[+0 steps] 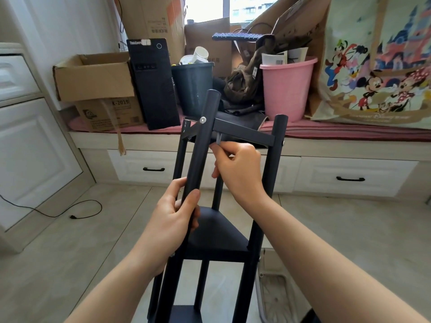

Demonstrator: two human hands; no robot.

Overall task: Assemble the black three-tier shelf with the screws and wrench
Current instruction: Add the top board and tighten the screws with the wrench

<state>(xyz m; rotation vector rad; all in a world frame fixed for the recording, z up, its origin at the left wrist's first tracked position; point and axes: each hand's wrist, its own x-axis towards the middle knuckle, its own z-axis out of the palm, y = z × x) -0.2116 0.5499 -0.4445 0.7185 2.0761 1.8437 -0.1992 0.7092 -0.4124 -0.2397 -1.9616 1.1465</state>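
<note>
The left hand (176, 210) wraps around the front pole (202, 145) of the black shelf (217, 234), which stands on the floor. The right hand (238, 169) reaches up and pinches the small wrench (218, 139) under the top tier.

Left hand (173, 209): forearm entering from lower left, fingers and thumb curled round a black shelf pole (200, 150), thumb uppermost on its near side. Right hand (240, 170): forearm entering from lower right, wrist bent, fingertips pinching a small silver wrench (219, 140), above and right of the left grip.
</note>
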